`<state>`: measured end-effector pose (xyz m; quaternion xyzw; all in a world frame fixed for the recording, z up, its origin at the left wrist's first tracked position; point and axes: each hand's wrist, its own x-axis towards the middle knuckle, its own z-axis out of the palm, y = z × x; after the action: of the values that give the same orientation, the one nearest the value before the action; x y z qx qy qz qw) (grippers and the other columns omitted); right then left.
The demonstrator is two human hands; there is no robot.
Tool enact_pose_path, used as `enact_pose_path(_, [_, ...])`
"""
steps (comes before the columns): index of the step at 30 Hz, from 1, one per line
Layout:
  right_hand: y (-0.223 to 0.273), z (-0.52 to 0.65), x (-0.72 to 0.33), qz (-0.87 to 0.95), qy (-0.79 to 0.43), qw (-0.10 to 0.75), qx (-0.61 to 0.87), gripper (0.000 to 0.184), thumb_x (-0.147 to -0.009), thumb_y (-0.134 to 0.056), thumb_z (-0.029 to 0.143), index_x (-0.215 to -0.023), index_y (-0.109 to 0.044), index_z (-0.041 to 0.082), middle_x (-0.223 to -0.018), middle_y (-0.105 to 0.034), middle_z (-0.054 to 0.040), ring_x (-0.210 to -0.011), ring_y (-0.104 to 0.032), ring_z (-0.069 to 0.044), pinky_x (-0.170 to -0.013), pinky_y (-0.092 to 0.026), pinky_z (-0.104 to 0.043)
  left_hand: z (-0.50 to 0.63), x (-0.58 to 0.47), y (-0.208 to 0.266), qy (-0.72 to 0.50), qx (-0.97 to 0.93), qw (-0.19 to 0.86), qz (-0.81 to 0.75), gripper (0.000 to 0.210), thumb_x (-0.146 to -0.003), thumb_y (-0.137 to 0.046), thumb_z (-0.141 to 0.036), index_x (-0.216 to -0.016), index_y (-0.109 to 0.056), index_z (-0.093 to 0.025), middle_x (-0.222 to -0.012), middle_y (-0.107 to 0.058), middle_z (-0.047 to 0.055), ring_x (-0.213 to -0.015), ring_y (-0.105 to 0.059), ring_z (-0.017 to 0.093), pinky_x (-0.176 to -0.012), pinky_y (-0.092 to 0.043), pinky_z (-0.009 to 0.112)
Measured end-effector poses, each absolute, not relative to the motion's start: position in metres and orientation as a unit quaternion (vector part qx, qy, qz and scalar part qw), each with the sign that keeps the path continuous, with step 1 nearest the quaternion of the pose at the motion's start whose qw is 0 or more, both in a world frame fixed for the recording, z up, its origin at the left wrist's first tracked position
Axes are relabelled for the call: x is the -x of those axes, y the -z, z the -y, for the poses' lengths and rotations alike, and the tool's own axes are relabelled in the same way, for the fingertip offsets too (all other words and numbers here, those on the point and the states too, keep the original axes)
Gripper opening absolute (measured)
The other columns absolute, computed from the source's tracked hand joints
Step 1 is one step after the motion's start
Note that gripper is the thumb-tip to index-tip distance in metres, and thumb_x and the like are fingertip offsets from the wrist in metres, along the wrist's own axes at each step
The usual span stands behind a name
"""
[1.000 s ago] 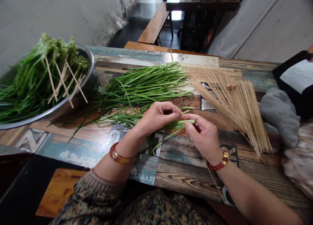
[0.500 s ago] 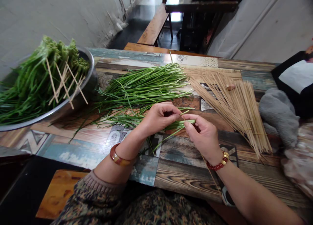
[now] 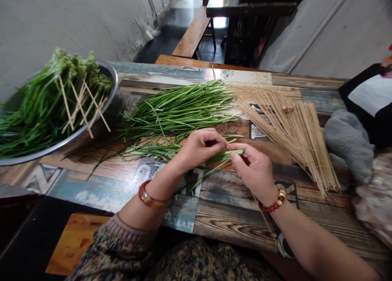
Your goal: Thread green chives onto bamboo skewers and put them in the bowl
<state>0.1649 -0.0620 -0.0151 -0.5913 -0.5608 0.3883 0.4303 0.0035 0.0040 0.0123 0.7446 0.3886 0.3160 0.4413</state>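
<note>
Just in front of me, my left hand (image 3: 203, 148) is closed in a pinch on green chives (image 3: 221, 156), their pale cut ends pointing right. My right hand (image 3: 255, 169) meets it, thumb and forefinger closed around a thin bamboo skewer (image 3: 266, 217) at those ends. The skewer runs back beneath the right palm toward the table's front edge. Whether its tip has gone through the stems is hidden by the fingers. Beyond the hands lies a loose heap of chives (image 3: 190, 105), stem ends to the right. A fan of bamboo skewers (image 3: 314, 146) rests on the right.
At the left, a metal basin (image 3: 114, 81) holds greens with skewers through them. A grey cloth (image 3: 347, 140) and a crumpled plastic bag (image 3: 376, 195) sit at the right edge. Behind the patterned table (image 3: 226, 224) stand a wooden bench (image 3: 192, 34) and another table (image 3: 254, 7).
Both hands keep almost the same place and grip on the chives and skewer. Only a very slight shift of the view shows.
</note>
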Motion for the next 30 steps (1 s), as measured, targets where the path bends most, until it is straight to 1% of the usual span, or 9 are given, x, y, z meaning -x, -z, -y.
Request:
enact_pose_path(4, [0.0182,0.0610,-0.1647,0.551,-0.400,0.439,0.586,0.021,-0.083,-0.057,0.030,-0.098,-0.064,0.017,-0.058,-0.051,0.0044,-0.045,-0.041,-0.007,-0.042,-0.033,-0.019,-0.0037,-0.0041,-0.0114,-0.318,-0.756,0.423,-0.386,0.012,-0.079,-0.061,-0.017,-0.077,-0.072,-0.012,-0.069,-0.063,0.003,-0.062,-0.054,0.009,-0.057,-0.039,0.019])
enact_pose_path(6, [0.0199,0.0607,-0.1645,0.541,-0.404,0.454,0.581,0.027,-0.082,-0.057,0.029,-0.107,-0.061,0.018,-0.061,-0.051,0.0045,-0.047,-0.042,-0.007,-0.043,-0.034,-0.020,-0.0037,-0.0041,-0.0104,-0.320,-0.756,0.420,-0.388,0.012,-0.079,-0.060,-0.017,-0.077,-0.071,-0.012,-0.069,-0.063,0.002,-0.062,-0.054,0.008,-0.057,-0.040,0.019])
enact_pose_path(8, [0.0209,0.0607,-0.1642,0.537,-0.407,0.464,0.575,0.038,-0.082,-0.058,0.027,-0.119,-0.055,0.021,-0.064,-0.051,0.0047,-0.048,-0.042,-0.008,-0.044,-0.036,-0.020,-0.0036,-0.0040,-0.0088,-0.321,-0.756,0.416,-0.391,0.012,-0.079,-0.060,-0.017,-0.077,-0.071,-0.013,-0.070,-0.063,0.002,-0.063,-0.054,0.008,-0.058,-0.040,0.019])
enact_pose_path(10, [0.0214,0.0609,-0.1642,0.541,-0.411,0.463,0.569,0.043,-0.083,-0.057,0.026,-0.125,-0.052,0.023,-0.066,-0.050,0.0048,-0.049,-0.042,-0.008,-0.044,-0.036,-0.020,-0.0034,-0.0038,-0.0069,-0.321,-0.756,0.412,-0.395,0.012,-0.078,-0.059,-0.017,-0.078,-0.071,-0.013,-0.070,-0.063,0.002,-0.063,-0.054,0.008,-0.058,-0.040,0.019])
enact_pose_path(14, [0.0225,0.0615,-0.1642,0.543,-0.420,0.457,0.566,0.036,-0.085,-0.055,0.026,-0.121,-0.054,0.024,-0.066,-0.046,0.0053,-0.049,-0.041,-0.007,-0.044,-0.035,-0.020,-0.0027,-0.0038,-0.0052,-0.328,-0.749,0.404,-0.411,0.010,-0.078,-0.060,-0.017,-0.078,-0.070,-0.013,-0.071,-0.064,0.002,-0.064,-0.055,0.009,-0.058,-0.040,0.019])
enact_pose_path(22, [0.0241,0.0616,-0.1638,0.535,-0.421,0.461,0.569,0.031,-0.085,-0.055,0.026,-0.115,-0.055,0.022,-0.066,-0.047,0.0054,-0.049,-0.040,-0.007,-0.044,-0.034,-0.019,-0.0020,-0.0051,-0.0084,-0.320,-0.760,0.386,-0.414,0.008,-0.077,-0.060,-0.014,-0.072,-0.066,-0.012,-0.069,-0.063,0.002,-0.064,-0.055,0.009,-0.060,-0.041,0.019])
enact_pose_path(30, [0.0224,0.0609,-0.1624,0.525,-0.419,0.482,0.562,0.026,-0.082,-0.057,0.025,-0.107,-0.056,0.021,-0.071,-0.055,0.0023,-0.051,-0.046,-0.008,-0.046,-0.038,-0.020,-0.0035,-0.0042,-0.0075,-0.310,-0.780,0.387,-0.383,0.011,-0.080,-0.060,-0.017,-0.073,-0.068,-0.013,-0.072,-0.065,0.004,-0.067,-0.057,0.011,-0.064,-0.043,0.021])
